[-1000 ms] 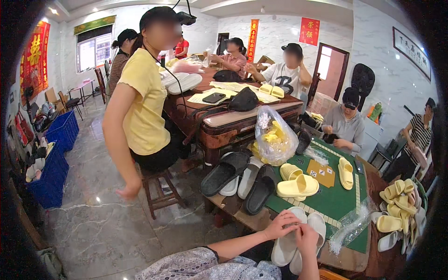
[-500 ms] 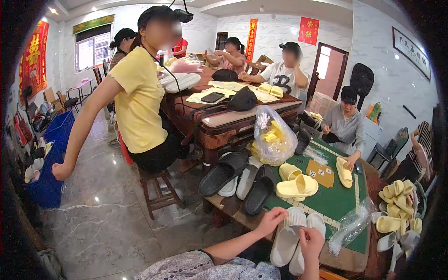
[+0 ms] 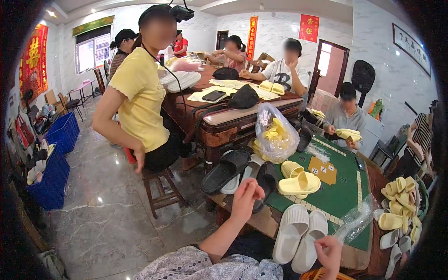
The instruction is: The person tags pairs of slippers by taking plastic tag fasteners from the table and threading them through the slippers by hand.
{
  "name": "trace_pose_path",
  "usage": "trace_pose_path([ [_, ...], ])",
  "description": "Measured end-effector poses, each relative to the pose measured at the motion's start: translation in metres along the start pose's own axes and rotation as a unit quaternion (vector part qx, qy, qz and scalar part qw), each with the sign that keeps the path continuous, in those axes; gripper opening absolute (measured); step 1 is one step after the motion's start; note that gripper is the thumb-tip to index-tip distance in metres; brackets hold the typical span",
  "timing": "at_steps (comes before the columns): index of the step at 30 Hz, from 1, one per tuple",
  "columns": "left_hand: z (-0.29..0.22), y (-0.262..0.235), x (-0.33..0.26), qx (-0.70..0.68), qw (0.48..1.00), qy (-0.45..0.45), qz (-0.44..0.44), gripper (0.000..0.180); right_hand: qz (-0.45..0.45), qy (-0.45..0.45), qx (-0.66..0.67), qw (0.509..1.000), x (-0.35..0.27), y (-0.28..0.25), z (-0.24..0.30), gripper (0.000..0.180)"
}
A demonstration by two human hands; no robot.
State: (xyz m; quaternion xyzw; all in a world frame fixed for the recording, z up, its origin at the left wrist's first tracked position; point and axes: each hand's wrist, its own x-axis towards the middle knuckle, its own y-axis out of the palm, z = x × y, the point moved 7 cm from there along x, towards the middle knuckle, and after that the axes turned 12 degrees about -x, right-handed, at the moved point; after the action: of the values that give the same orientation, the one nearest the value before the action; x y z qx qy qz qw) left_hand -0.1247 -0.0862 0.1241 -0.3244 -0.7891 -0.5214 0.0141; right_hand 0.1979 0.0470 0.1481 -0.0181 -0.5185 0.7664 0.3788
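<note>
Already, white slippers sit paired; left hand and right hand pinch narrowly, contents unclear; yellow slippers lie heaped.

We are holding our left hand, fingers curled, in front of the black slide sandals. We are holding our right hand at the outer edge of the paired white slide sandals; contact is remaining unclear. Beyond these, yellow slide sandals are lying on a green mat. Opposite us, a co-worker is holding a yellow sandal.
</note>
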Motion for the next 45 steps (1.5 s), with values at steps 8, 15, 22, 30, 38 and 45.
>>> trace_pose_path([
  [8, 0.093, 0.054, -0.064, 0.163, 0.917, -0.249, 0.264, 0.013, 0.076, 0.048, 0.188, 0.978, -0.001, 0.032, 0.044, 0.033],
  [15, 0.108, 0.062, -0.075, 0.279, 0.888, -0.186, 0.316, 0.015, 0.082, 0.112, 0.316, 0.938, -0.003, 0.065, 0.019, 0.018],
  [22, 0.107, 0.056, -0.076, 0.269, 0.889, -0.197, 0.315, 0.014, 0.140, 0.167, 0.333, 0.918, -0.001, 0.064, 0.026, 0.030],
  [30, 0.104, 0.054, -0.075, 0.292, 0.888, -0.178, 0.308, 0.015, 0.125, 0.212, 0.315, 0.917, -0.007, 0.067, 0.018, 0.018],
  [38, 0.105, 0.050, -0.076, 0.299, 0.881, -0.197, 0.310, 0.015, 0.096, 0.186, 0.277, 0.938, -0.005, 0.068, 0.004, 0.015],
  [45, 0.110, 0.046, -0.076, 0.316, 0.873, -0.210, 0.306, 0.015, 0.145, 0.194, 0.307, 0.920, -0.009, 0.085, -0.005, 0.017],
])
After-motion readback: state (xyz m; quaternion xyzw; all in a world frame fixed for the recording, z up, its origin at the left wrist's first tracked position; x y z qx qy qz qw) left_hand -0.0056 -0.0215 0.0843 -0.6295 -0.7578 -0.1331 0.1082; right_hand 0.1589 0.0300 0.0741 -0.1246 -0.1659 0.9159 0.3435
